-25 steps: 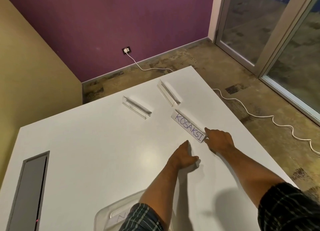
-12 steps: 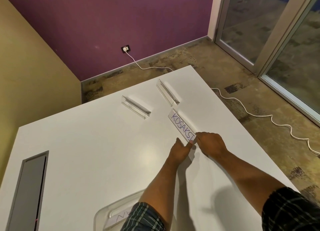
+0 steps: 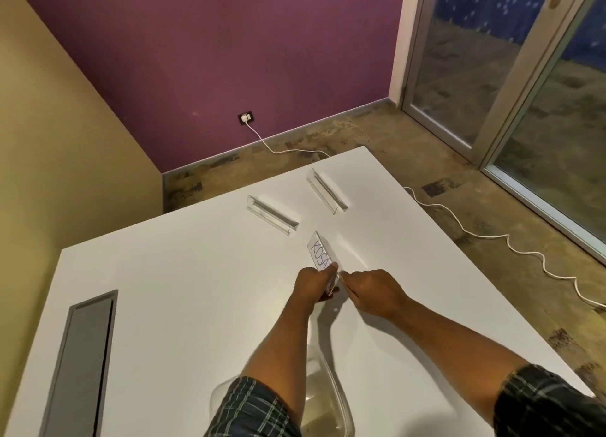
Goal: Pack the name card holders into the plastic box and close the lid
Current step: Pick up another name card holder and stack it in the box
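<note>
A clear name card holder with a handwritten card (image 3: 319, 252) is tilted up off the white table (image 3: 183, 299). My left hand (image 3: 313, 284) grips its near end, thumb on the card face. My right hand (image 3: 372, 292) sits just to the right, its fingertips at the same end of the holder. Two more clear holders without visible cards lie farther back, one on the left (image 3: 272, 215) and one on the right (image 3: 327, 191). The clear plastic box (image 3: 331, 400) sits at the near edge, mostly hidden under my left forearm.
A grey recessed cable slot (image 3: 80, 361) runs along the table's left side. A white cable (image 3: 492, 236) snakes over the floor to the right of the table. Purple wall and glass doors stand beyond.
The lettered holder lay flat on the table before. Both hands closed in on its near end, my left hand took hold, and the holder now tilts up and sits nearer to me.
</note>
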Motion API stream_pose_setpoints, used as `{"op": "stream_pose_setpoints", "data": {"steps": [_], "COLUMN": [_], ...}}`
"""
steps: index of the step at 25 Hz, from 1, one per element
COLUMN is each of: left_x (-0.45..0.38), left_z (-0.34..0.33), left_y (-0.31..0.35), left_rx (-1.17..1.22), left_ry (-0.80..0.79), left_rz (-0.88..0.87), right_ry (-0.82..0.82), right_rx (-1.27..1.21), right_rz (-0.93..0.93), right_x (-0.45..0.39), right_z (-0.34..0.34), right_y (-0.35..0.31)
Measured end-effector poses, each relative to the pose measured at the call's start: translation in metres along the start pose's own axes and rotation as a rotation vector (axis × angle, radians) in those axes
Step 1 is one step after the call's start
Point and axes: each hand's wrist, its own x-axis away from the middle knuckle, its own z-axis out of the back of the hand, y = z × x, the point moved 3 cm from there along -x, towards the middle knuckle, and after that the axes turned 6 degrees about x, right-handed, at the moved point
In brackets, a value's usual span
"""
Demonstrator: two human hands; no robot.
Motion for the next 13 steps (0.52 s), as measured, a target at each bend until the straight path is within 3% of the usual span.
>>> {"op": "stream_pose_setpoints", "data": {"steps": [7, 13], "left_x": [0.043, 0.079], "left_z": [0.059, 0.111], "left_y": [0.006, 0.006], "left_rx": [-0.014, -0.110], "left_ry": [-0.108, -0.178], "left_rz": [0.061, 0.089], "right_ry": [0.043, -0.009], "right_rx": [-0.084, -0.363], "right_rz": [0.212, -0.163], "right_x": [-0.012, -0.016], "right_z": [0.033, 0.048], "right_y": [-0.045, -0.033]}}
